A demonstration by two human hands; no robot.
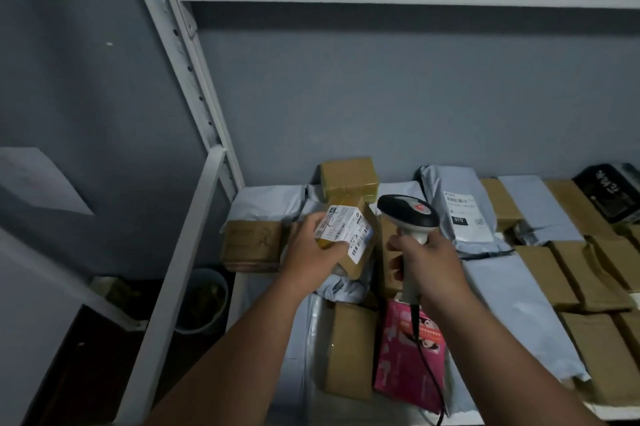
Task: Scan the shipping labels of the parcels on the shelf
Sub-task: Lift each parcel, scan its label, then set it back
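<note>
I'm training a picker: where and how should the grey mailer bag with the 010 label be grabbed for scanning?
Judging by its pose, grip the grey mailer bag by its near bottom edge, coming from the front with the left hand. It lies flat, label up, so pinching that soft edge leaves the label clear for the scanner.

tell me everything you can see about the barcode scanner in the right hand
The handheld barcode scanner has a glossy black head with a grey top panel and a red mark on it, and a pale grey handle. The right hand grips the handle, holding it upright with the head tipped to the left, beside the small brown cardboard box with a white label held in the left hand. A dark cable hangs from the handle's base over the shelf's parcels.
</note>
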